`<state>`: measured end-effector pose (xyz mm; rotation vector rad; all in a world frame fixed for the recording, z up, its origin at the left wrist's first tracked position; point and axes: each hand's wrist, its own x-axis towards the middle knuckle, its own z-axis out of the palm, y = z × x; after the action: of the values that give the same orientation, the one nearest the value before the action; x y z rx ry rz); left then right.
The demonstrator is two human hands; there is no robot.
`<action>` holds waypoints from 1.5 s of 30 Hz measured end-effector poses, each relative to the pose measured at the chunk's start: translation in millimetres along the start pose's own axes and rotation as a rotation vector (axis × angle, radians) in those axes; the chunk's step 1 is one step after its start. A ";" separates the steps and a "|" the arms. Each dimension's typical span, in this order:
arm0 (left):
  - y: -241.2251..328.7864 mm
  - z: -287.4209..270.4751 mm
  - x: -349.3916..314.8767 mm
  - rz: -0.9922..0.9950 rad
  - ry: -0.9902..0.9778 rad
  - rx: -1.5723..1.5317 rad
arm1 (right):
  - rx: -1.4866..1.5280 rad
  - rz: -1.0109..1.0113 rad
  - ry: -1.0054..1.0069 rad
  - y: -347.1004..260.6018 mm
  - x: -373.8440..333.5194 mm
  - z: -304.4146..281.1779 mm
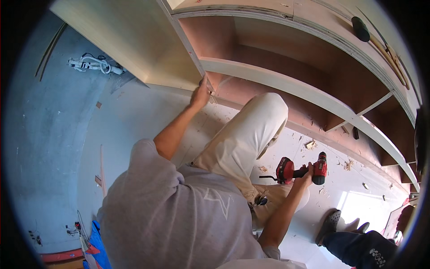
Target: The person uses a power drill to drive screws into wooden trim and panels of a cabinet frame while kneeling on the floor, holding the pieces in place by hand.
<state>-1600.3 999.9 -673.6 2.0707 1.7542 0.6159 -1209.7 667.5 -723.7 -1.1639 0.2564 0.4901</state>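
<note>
My right hand (304,174) is wrapped round the grip of a red and black cordless drill (320,168), held low over the floor beside my bent leg. The drill's battery end (285,171) points left. My left hand (200,95) is up at the lower front corner of a wooden cabinet (268,80), by the edge of its open door panel (134,36). The fingers there press at the panel's edge, and what they may hold is too small to make out.
A mallet (361,29) lies on the cabinet's top right. Wood shavings (310,145) litter the pale floor. Another person's leg (358,246) and dark clog (330,224) are at the lower right. A white tool with a hose (95,64) lies at the upper left.
</note>
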 end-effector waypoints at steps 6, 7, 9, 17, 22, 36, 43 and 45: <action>-11.2 -40.5 66.1 -0.316 -0.033 -0.674 | 0.007 -0.032 -0.057 -3.7 -3.0 12.9; -2.6 -35.5 67.6 -0.352 -0.017 -0.757 | 0.014 -0.035 -0.049 -4.1 -0.8 11.1; 11.3 -27.0 67.0 -0.384 -0.004 -0.836 | 0.022 -0.011 -0.054 -2.4 2.6 8.9; 45.4 -14.3 61.1 -0.395 0.035 -0.864 | -0.020 -0.032 -0.061 5.3 14.6 8.0; 30.6 23.2 67.0 -0.292 0.030 -0.714 | -0.064 -0.043 -0.005 -5.0 3.3 0.0; 31.7 14.1 43.0 -0.438 -0.138 -0.878 | -0.042 0.002 -0.076 -3.2 6.4 5.1; -10.5 5.0 84.8 -0.486 -0.121 -1.691 | -0.082 0.021 -0.138 -7.0 -10.5 30.7; 10.4 14.6 72.5 -0.511 -0.106 -1.682 | -0.061 -0.049 -0.161 -0.4 -1.9 16.3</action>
<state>-1573.9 1069.8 -673.3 0.4540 0.8594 1.1482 -1212.1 681.9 -716.3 -1.1806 0.0738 0.5487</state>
